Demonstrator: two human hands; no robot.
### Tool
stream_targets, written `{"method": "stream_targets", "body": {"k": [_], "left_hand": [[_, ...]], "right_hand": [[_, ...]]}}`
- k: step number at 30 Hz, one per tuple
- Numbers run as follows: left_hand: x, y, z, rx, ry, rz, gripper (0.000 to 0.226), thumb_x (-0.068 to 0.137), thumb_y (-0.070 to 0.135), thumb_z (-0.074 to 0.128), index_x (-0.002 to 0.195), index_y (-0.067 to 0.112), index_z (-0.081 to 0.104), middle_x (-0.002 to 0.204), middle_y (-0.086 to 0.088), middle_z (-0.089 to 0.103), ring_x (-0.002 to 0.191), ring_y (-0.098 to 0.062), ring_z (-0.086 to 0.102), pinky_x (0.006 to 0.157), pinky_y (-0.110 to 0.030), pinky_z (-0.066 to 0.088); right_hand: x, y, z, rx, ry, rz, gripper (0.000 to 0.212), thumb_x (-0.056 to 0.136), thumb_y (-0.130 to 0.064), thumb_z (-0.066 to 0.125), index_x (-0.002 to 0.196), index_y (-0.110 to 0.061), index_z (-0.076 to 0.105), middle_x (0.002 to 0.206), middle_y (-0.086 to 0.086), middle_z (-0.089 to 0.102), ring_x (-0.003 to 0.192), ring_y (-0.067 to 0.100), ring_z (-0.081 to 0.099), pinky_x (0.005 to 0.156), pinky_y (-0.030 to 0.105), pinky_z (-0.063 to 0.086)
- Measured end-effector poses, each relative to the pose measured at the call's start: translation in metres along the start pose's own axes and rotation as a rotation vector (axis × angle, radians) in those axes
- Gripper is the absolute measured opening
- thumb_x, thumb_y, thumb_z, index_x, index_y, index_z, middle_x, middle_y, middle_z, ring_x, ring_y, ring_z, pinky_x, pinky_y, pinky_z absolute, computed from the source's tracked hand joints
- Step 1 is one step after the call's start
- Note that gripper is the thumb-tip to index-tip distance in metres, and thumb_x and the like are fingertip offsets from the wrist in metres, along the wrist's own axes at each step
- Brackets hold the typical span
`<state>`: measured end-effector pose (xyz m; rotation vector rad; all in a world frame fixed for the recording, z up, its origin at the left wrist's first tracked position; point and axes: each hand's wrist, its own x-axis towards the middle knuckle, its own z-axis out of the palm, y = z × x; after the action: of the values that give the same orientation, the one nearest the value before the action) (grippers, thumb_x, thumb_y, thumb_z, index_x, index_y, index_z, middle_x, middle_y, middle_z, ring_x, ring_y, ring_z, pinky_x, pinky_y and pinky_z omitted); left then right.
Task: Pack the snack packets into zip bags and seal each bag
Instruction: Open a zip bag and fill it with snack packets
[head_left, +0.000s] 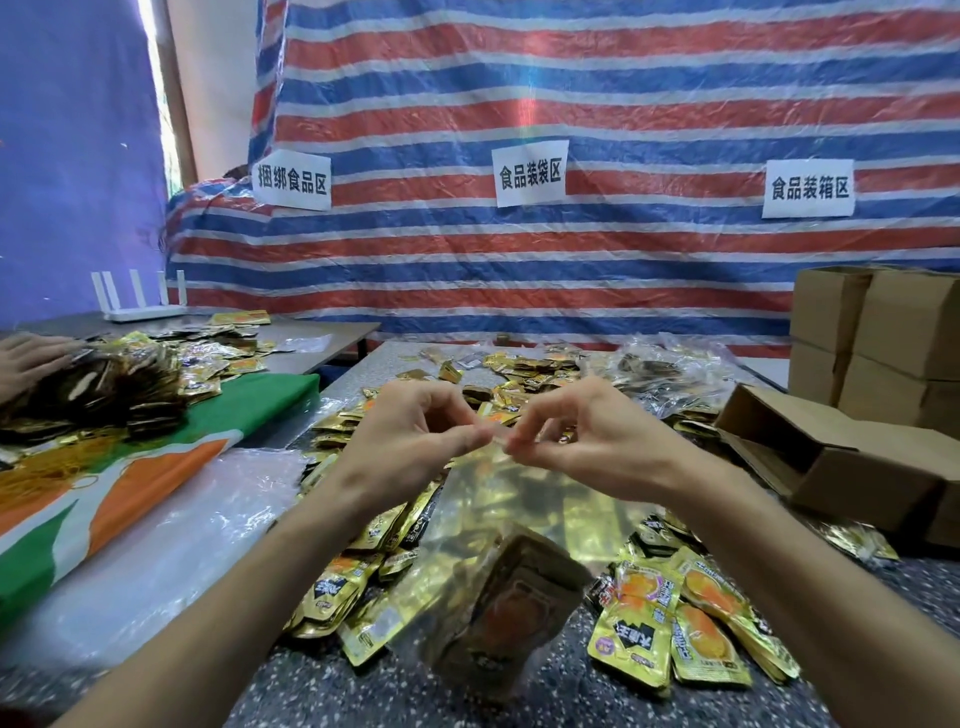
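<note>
A clear zip bag (498, 551) hangs in front of me above the speckled table (322, 691), with gold snack packets (511, 613) bunched in its lower end. My left hand (415, 441) and my right hand (576, 441) both pinch the bag's top strip at the middle, fingertips nearly touching. Loose gold and orange snack packets (696, 629) lie in heaps on the table under and around the bag.
An open cardboard box (841, 462) lies at the right, with stacked boxes (883, 332) behind it. Clear bags (171, 525) and a green and orange cloth (156, 457) sit at the left. Another person's hand (31, 358) rests on a packet pile. A white router (140, 299) stands at the far left.
</note>
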<state>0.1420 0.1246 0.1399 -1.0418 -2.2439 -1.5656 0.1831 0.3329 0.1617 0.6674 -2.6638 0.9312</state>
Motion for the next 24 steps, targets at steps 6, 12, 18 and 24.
{"method": "stream_targets", "body": {"k": [6, 12, 18, 24], "left_hand": [[0.000, -0.005, -0.003, 0.005, 0.028, 0.009, 0.017, 0.083, 0.007, 0.077, 0.071, 0.017, 0.072, 0.069, -0.001, 0.071, 0.062, -0.008, 0.063, 0.058, -0.021, 0.051], [0.000, -0.011, -0.004, -0.014, 0.071, -0.011, 0.011, 0.082, 0.005, 0.077, 0.074, 0.011, 0.073, 0.070, 0.003, 0.072, 0.064, -0.008, 0.065, 0.059, -0.019, 0.051], [-0.001, -0.015, -0.003, 0.014, 0.126, -0.001, 0.011, 0.083, 0.004, 0.077, 0.075, 0.010, 0.072, 0.072, 0.004, 0.074, 0.063, -0.006, 0.065, 0.058, -0.021, 0.052], [-0.003, -0.021, -0.005, 0.051, 0.192, 0.032, 0.013, 0.083, 0.004, 0.076, 0.074, 0.013, 0.071, 0.076, 0.002, 0.074, 0.062, -0.006, 0.065, 0.059, -0.022, 0.054]], "right_hand": [[-0.003, 0.010, 0.000, -0.086, 0.004, 0.037, 0.022, 0.089, -0.036, 0.073, 0.077, -0.017, 0.073, 0.075, -0.001, 0.070, 0.071, 0.017, 0.064, 0.070, 0.036, 0.054], [-0.008, 0.016, -0.004, -0.080, -0.032, 0.039, 0.017, 0.091, -0.024, 0.072, 0.078, -0.034, 0.070, 0.081, -0.010, 0.070, 0.079, 0.004, 0.064, 0.072, 0.024, 0.054], [-0.014, 0.021, -0.005, -0.127, -0.019, 0.033, 0.013, 0.092, -0.019, 0.071, 0.086, -0.030, 0.073, 0.086, -0.010, 0.072, 0.081, -0.001, 0.063, 0.072, 0.019, 0.052], [-0.023, 0.041, -0.007, -0.159, -0.009, 0.086, 0.010, 0.094, -0.017, 0.068, 0.094, -0.024, 0.074, 0.090, -0.012, 0.071, 0.085, 0.001, 0.063, 0.070, 0.017, 0.051]]}}
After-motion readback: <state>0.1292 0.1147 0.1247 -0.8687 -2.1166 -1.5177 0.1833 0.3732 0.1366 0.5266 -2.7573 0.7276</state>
